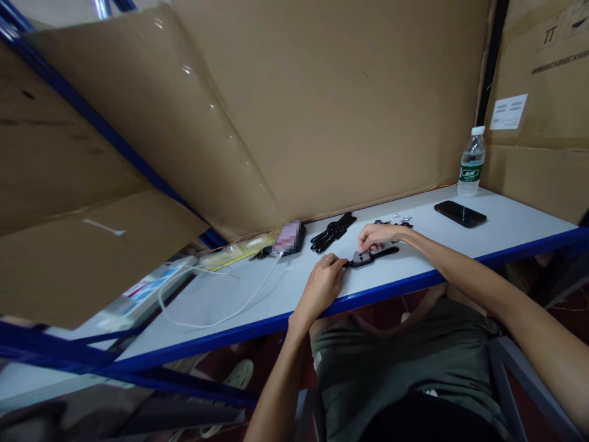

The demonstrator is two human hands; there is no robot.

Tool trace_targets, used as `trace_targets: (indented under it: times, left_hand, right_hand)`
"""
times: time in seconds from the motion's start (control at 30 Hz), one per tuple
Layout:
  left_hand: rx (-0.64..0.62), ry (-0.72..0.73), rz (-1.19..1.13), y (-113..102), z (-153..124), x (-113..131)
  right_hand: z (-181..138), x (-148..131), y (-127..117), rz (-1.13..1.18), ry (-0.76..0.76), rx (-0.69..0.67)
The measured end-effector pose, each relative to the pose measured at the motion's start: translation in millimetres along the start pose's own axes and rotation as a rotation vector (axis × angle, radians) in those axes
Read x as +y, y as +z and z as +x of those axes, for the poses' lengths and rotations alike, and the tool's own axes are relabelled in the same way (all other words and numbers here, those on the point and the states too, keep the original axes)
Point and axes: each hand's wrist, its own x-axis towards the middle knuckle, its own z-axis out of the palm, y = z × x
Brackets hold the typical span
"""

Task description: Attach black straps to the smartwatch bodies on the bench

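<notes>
A long black strap-like piece with a wider grey plate at its middle lies close to the table's front edge. My left hand has its thumb and fingers closed on the left end of this piece. Over the grey plate, my right hand is in a pinch, its fingertips at the plate's upper edge; whatever is between them is too small to make out. Behind my hands lies a stack of similar glossy black pieces. Small metal parts are scattered just beyond my right hand, which partly hides dark parts there.
A phone and a water bottle are at the right. A white cable loops across the left side from a dark box-shaped item. Cardboard walls the back; a blue edge fronts the table.
</notes>
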Motion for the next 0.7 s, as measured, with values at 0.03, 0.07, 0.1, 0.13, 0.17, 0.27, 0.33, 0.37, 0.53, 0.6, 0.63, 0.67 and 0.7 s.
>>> trace_targets:
  times: [0.03,0.07,0.1,0.13,0.17,0.27,0.33,0.37,0.53,0.6,0.63,0.67,0.7]
  left_hand:
    - [0.001,0.002,0.0,0.3,0.0,-0.2]
    - [0.004,0.004,0.002,0.5,0.0,-0.4]
    - [0.009,0.004,0.004,0.6,0.0,-0.4]
    - [0.013,0.004,0.008,0.6,-0.1,-0.3]
    - [0.015,0.003,0.01,0.5,-0.1,0.0]
    - [0.012,0.003,0.014,-0.4,-0.2,1.1]
    - [0.011,0.005,0.02,-0.9,-0.2,2.0]
    - [0.014,0.005,0.025,-1.1,-0.2,2.4]
    - [0.017,0.007,0.034,-2.0,-0.3,4.5]
    - [0.016,0.008,0.031,-2.5,-0.3,5.3]
    - [0.019,0.009,0.029,-2.6,-0.3,5.6]
    - [0.024,0.01,0.027,-2.8,-0.3,5.7]
    - [0.028,0.011,0.027,-2.9,-0.3,5.8]
  right_hand:
    - [-0.9,-0.6,0.3,-0.001,0.003,-0.002]
    - [-1.7,-1.2,0.5,-0.004,0.005,-0.003]
    - [-2.5,-2.0,0.8,-0.007,0.007,-0.007]
    - [-3.1,-2.7,1.2,-0.009,0.006,-0.009]
    - [-3.6,-3.3,1.5,-0.01,0.004,-0.012]
    - [-3.7,-4.3,2.3,-0.014,0.002,-0.016]
    - [-3.1,-4.2,2.7,-0.017,0.003,-0.017]
    - [-2.7,-4.0,2.9,-0.016,0.006,-0.018]
    - [-1.6,-2.9,3.2,-0.005,0.007,-0.009]
    - [-1.7,-2.7,3.5,0.004,0.001,-0.006]
    - [-1.7,-2.7,3.7,0.01,0.0,-0.006]
    - [-1.6,-2.7,4.0,0.015,0.002,-0.009]
    - [-1.4,-2.8,4.3,0.019,0.005,-0.009]
